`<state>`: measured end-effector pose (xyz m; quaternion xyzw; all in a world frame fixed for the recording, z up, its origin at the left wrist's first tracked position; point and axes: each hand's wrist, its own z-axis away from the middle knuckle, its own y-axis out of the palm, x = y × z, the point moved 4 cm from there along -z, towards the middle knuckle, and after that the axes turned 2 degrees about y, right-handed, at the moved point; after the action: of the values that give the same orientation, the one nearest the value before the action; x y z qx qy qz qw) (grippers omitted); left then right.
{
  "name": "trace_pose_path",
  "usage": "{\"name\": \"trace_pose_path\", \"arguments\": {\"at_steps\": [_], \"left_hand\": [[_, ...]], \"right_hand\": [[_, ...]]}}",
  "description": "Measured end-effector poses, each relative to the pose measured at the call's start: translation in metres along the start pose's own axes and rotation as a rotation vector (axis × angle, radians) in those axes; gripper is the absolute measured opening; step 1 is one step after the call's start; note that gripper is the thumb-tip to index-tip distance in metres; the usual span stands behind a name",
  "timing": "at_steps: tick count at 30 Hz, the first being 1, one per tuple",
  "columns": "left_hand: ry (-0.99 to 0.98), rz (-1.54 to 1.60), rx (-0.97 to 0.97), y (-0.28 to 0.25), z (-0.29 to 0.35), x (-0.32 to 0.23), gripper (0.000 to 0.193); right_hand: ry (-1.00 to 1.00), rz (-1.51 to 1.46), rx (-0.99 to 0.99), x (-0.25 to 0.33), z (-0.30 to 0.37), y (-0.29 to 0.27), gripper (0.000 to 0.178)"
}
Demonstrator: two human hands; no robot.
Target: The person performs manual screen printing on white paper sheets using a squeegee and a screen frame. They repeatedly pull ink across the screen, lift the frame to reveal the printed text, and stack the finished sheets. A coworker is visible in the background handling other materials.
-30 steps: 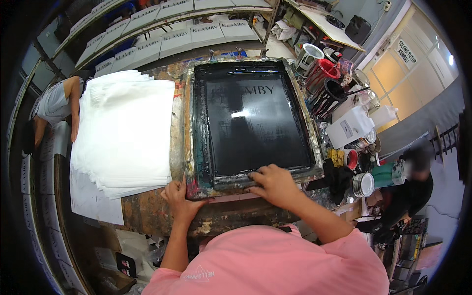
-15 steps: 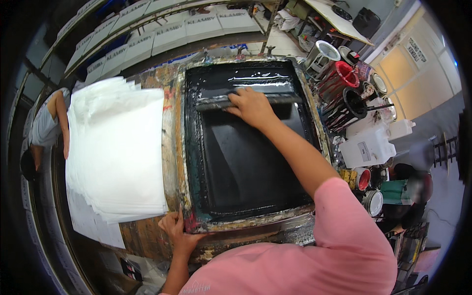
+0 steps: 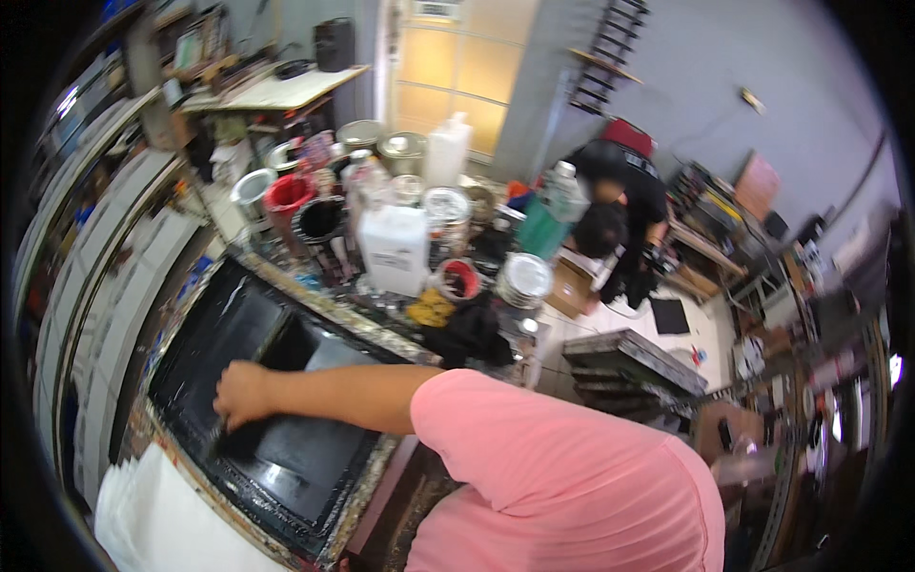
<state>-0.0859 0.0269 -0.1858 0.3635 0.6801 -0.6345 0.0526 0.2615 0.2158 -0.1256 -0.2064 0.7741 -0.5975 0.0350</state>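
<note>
My right hand is closed round a squeegee, which lies across the inside of a screen-printing frame. The frame's mesh is coated with glossy black ink, and its rim is crusted with old paint. My right forearm reaches over the frame from the right, and my fingers hide the middle of the squeegee. Beside the frame, at the lower left, lies a stack of white sheets. My left hand is out of the picture.
Beyond the frame stand a red-stained bucket, a black-stained bucket, a white jug, a green bottle and a lidded tin. A person in dark clothing bends down behind them. Racks line the left.
The view has swung to the right, bringing in the tins and the bent person and leaving my left hand outside. My right hand still grips the squeegee inside the frame.
</note>
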Motion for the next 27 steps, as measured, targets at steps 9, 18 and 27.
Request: {"name": "trace_pose_path", "arguments": {"at_steps": [9,18,27], "left_hand": [[0.065,0.052,-0.168,-0.006,-0.085,0.017,0.089],[0.087,0.123,-0.325,-0.013,-0.226,0.050,0.077],[0.211,0.130,-0.293,0.074,-0.373,0.050,0.067]], "right_hand": [[-0.065,-0.029,-0.194,0.132,0.153,-0.130,0.048],[-0.009,0.002,-0.465,0.135,0.033,-0.259,0.054],[-0.042,0.203,-0.383,0.116,-0.050,-0.269,0.066]]}}
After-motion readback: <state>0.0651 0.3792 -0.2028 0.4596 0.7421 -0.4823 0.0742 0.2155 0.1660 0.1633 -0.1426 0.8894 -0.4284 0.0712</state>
